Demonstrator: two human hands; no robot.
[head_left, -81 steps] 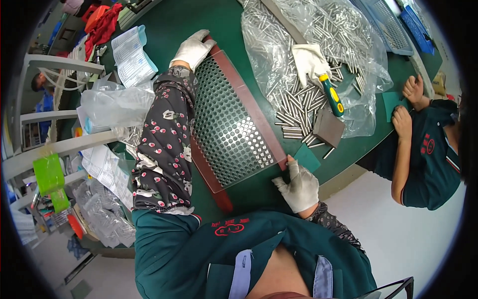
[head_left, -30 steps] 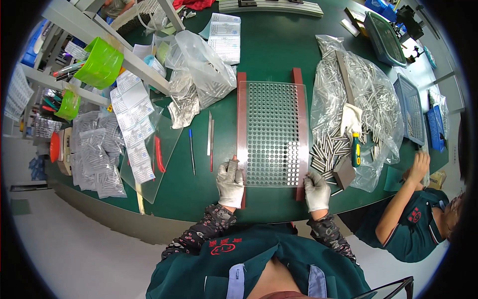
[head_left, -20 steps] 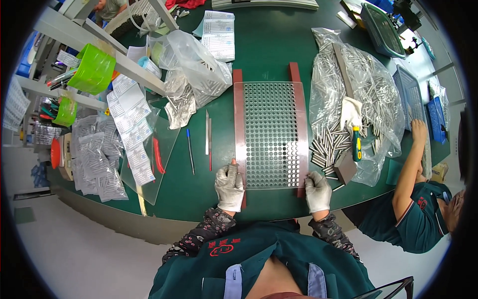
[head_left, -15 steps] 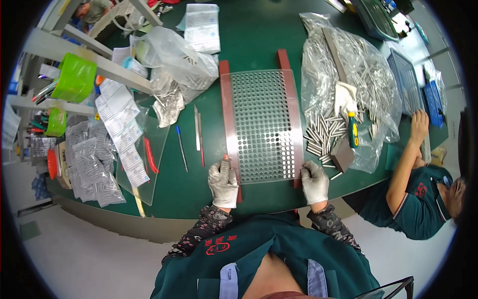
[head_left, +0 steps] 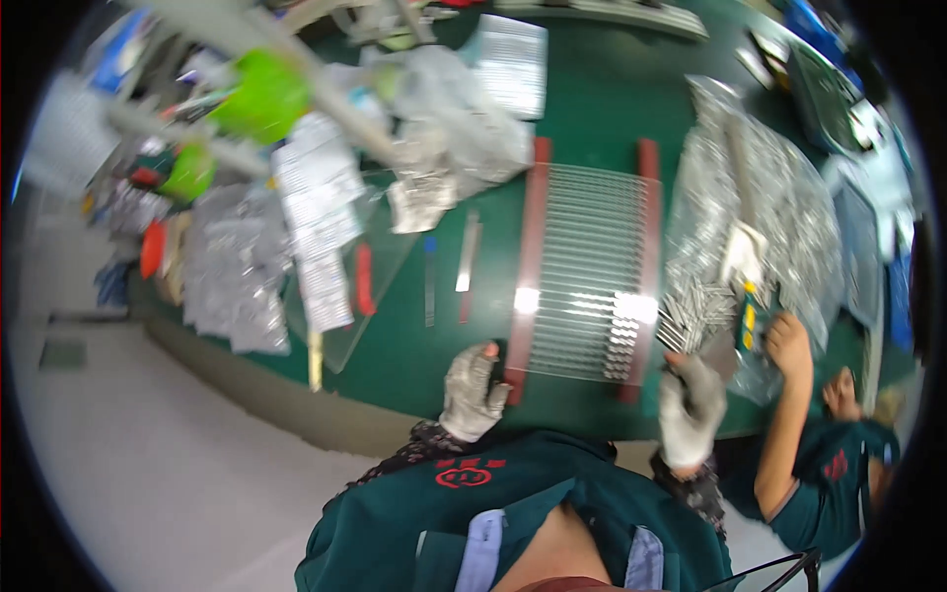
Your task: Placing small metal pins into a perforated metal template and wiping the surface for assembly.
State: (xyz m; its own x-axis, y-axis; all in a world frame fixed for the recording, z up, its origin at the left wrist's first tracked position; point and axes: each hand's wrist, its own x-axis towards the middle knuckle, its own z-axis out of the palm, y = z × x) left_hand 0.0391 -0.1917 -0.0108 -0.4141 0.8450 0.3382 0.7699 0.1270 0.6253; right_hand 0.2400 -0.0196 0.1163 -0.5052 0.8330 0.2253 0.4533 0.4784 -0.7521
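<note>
A clear plate full of round holes (head_left: pixel 582 247) lies across two reddish-brown bars (head_left: pixel 524 257); bright metal shows in its lower right holes. My left hand (head_left: pixel 473 393), in a whitish glove with a bare fingertip, is beside the plate's near left corner, thumb and fingers apart, holding nothing I can see. To the right of the plate's near right corner is my gloved right hand (head_left: pixel 692 407), below a heap of short metal pins (head_left: pixel 695 314). It is blurred, but its thumb and fingers look apart, with nothing visible between them.
A plastic bag of metal pins (head_left: pixel 799 212) and a yellow-green handled tool (head_left: pixel 749 316) lie right; a co-worker's arm (head_left: pixel 786 414) reaches close to them. To the left are a blue pen (head_left: pixel 429 281), tweezer-like strips (head_left: pixel 469 261), red-handled tool (head_left: pixel 365 279), papers and bagged pins (head_left: pixel 237 261).
The view has shifted, so the table contents appear farther right, and it is blurred. My right hand has left the plate's edge toward the pins. My left hand has opened beside the corner.
</note>
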